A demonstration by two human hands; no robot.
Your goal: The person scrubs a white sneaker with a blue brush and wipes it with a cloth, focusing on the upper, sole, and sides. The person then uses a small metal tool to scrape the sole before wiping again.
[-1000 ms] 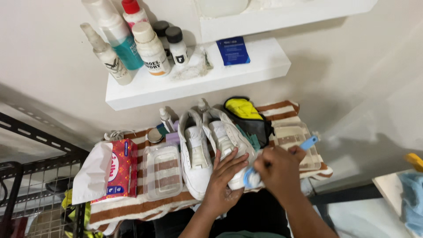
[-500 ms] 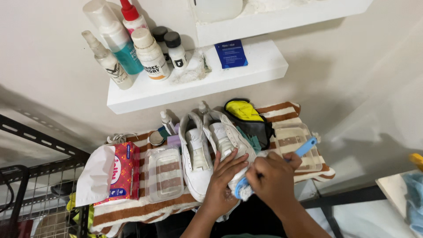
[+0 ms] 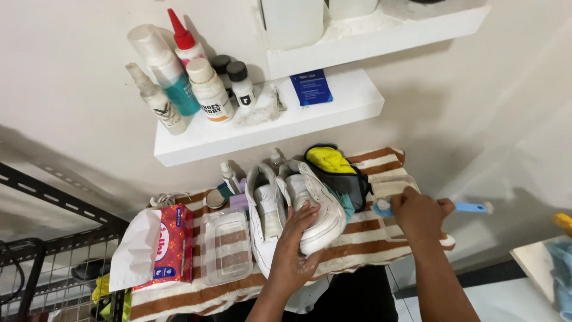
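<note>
Left hand (image 3: 298, 238) lies spread over the side of a white sneaker (image 3: 316, 209), fingers curled round its upper and pressing it to the striped towel (image 3: 369, 232) covering the surface; its twin, the second white sneaker (image 3: 265, 220), sits touching it on the left. Right hand (image 3: 420, 214) is closed in a fist round a blue-handled brush (image 3: 471, 207), bristle end poking out toward the shoe, just beside a clear tray (image 3: 387, 186). Risk, as I see it: the grip on the shoe is only a flat palm, so a hard scrub could skid it into the clear plastic container (image 3: 225, 245) or the small bottles (image 3: 229, 176) standing behind, tipping them over.
</note>
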